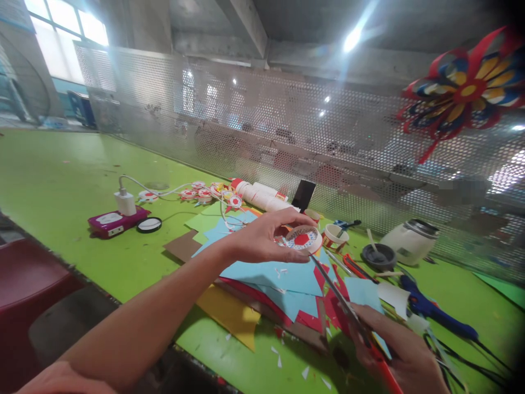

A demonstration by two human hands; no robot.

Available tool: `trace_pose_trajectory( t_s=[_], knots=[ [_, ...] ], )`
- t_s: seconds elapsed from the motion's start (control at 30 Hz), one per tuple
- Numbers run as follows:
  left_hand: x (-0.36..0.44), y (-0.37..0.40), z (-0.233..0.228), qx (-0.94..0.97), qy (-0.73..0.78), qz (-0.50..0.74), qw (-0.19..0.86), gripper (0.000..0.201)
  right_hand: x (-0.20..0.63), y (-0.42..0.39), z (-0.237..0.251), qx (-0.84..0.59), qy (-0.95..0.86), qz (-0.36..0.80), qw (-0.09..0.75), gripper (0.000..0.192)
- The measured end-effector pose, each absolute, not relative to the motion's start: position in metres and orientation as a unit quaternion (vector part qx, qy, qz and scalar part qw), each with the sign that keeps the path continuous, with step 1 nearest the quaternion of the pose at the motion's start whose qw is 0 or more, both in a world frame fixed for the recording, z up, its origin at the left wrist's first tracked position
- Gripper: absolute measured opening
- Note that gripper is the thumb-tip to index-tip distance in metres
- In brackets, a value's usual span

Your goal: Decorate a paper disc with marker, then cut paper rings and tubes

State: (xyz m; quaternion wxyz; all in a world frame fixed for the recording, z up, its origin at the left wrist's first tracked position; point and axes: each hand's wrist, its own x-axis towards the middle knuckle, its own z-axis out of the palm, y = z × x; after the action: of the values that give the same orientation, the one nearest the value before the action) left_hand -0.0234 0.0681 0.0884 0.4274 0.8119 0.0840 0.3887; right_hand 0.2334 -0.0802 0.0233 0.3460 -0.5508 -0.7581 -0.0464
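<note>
Over a heap of coloured paper [273, 273] on the long green table [61, 164], I see 2 bare hands at work. The left hand [262, 236] reaches across with its thumb below and its fingers above, parted only by the width of the small paper ring [304, 238] that they grip. That ring has a white band and a red centre with blue flecks around it, and it is held up clear of the sheets.

Low on the right, the right hand [404, 347] is curled closely around the red handle of a long-bladed tool [348, 312]. The metal tip points up at the underside of the ring; whether it touches, I cannot tell.

Beneath the hands the sheets are light blue, red, brown and yellow, and white scraps [305, 373] lie at the near edge. Behind the left forearm sit a purple power strip [117, 221] with a white charger [124, 202] plugged in, and a black-rimmed disc [149, 224] just beside it. Farther back, small paper rounds [205, 194] cluster near a white tube [262, 196] with a red end. Past the ring stands a paper cup [335, 241]; to its right, a whitish jar [411, 241] lies tipped over near a dark dish [379, 256]. Nearer the right hand lies a blue glue gun [438, 312].
</note>
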Motion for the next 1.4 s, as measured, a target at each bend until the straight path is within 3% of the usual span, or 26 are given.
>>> trace_pose_trajectory(
  t_s=[0.3, 0.77, 1.4],
  knots=[
    [-0.022, 0.069, 0.088, 0.805, 0.078, 0.383, 0.446, 0.050, 0.232, -0.080, 0.017, -0.487, -0.789, -0.103, 0.359, 0.030],
    [-0.019, 0.085, 0.074, 0.747, 0.074, 0.383, 0.539, 0.052, 0.253, -0.073, 0.012, -0.472, -0.829, -0.149, 0.260, 0.041],
    [-0.024, 0.084, 0.078, 0.746, 0.047, 0.363, 0.557, 0.047, 0.240, -0.072, 0.027, -0.462, -0.834, -0.080, 0.289, 0.041]
  ],
)
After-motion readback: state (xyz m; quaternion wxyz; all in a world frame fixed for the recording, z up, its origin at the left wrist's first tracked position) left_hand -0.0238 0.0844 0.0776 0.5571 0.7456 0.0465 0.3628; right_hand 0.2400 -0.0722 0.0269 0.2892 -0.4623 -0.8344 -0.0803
